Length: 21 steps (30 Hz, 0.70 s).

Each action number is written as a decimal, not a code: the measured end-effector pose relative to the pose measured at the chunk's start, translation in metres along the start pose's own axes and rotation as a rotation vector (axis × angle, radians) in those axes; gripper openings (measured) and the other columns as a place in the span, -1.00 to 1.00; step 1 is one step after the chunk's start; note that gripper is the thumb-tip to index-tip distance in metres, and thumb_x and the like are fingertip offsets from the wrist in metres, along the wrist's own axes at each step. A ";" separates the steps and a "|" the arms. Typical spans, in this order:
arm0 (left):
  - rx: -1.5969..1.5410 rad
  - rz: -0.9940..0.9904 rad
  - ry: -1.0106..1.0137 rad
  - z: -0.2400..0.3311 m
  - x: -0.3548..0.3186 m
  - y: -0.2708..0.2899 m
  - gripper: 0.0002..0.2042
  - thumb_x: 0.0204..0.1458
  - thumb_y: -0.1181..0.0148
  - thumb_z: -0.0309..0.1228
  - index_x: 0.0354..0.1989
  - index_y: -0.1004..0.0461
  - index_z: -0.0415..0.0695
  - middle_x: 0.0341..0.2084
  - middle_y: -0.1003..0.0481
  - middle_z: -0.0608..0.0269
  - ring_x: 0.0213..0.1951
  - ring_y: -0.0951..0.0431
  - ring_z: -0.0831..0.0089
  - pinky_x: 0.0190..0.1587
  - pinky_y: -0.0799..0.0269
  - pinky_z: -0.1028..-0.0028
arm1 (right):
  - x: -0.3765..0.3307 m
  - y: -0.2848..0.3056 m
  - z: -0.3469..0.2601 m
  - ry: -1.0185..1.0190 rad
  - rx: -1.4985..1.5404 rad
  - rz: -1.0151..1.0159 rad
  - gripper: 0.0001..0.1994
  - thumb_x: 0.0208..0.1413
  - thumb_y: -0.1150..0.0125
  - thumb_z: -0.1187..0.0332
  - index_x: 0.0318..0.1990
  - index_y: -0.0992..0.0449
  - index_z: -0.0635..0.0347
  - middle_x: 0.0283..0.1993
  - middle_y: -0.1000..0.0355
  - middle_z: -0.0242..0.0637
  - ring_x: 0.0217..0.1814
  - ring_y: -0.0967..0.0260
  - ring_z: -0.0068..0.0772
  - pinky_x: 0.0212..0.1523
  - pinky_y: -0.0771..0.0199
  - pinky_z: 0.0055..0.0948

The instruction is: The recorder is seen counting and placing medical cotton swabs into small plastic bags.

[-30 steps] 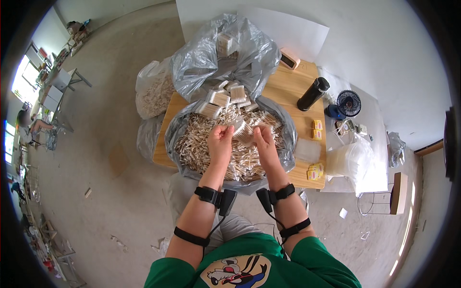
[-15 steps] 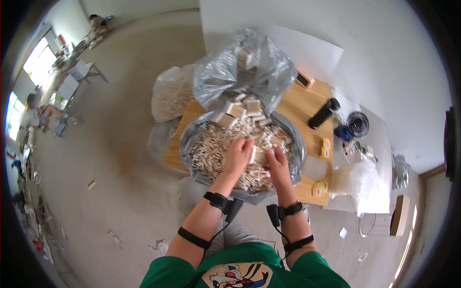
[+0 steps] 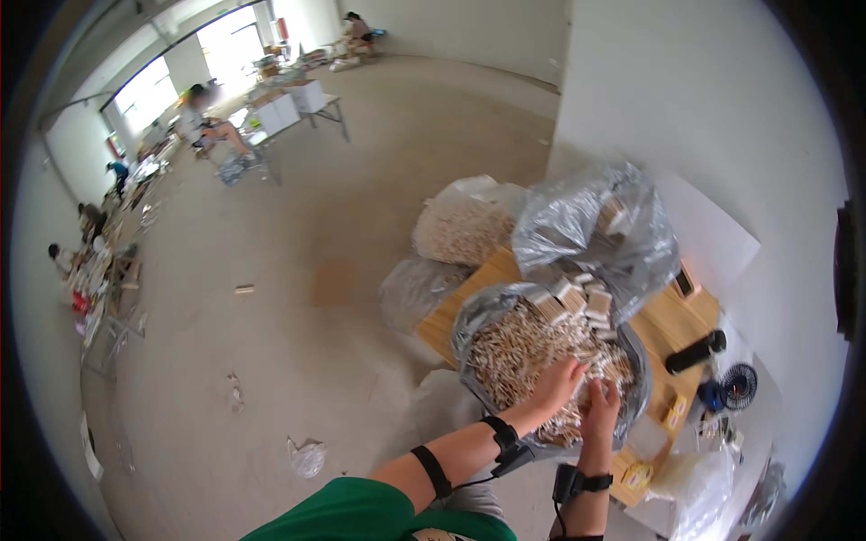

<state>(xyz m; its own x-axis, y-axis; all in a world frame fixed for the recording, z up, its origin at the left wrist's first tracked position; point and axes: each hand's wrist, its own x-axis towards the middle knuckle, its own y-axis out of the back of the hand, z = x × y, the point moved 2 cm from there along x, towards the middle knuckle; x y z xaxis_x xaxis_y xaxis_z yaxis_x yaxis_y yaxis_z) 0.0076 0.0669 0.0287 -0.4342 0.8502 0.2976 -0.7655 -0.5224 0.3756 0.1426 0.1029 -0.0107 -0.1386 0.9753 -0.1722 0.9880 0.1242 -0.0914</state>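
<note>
On bench (image 3: pixel 678 323), grey bag (image 3: pixel 642 371) w/ loose swabs (image 3: pixel 510 356), bundles (image 3: pixel 597 304) at far side; L hand (image 3: pixel 554 389) & R hand (image 3: pixel 600 412) nr e/o over swabs, can't tell if either grip's clamped.

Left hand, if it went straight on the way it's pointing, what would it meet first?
Probably the loose cotton swabs just beyond the left hand, though its height above them is unclear.

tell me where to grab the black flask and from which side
Probably best around the middle of the black flask, with a full wrap: its body is a long cylinder and no handle shows. I'd come from the left, over the bare wood of the table, since the small fan sits close on its right.
</note>
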 end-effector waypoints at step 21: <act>0.107 0.128 0.057 -0.008 0.006 0.008 -0.64 0.10 -0.05 -0.21 -0.62 -0.33 -0.22 -0.75 -0.35 -0.02 -0.65 -0.38 0.03 -0.57 -0.24 0.19 | -0.012 -0.015 -0.028 0.195 -0.387 0.218 -0.74 0.25 0.11 0.27 -0.43 -0.38 0.17 -0.55 -0.18 -0.49 -0.51 -0.02 -0.67 -0.52 -0.07 -0.53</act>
<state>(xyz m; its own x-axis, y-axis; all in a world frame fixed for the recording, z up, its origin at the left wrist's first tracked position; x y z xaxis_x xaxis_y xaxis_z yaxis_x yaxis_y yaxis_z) -0.0046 0.0686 0.0268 -0.5531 0.7773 0.2997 -0.6486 -0.6276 0.4305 0.1313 0.0944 0.0200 0.0536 0.9976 0.0441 0.9503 -0.0645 0.3047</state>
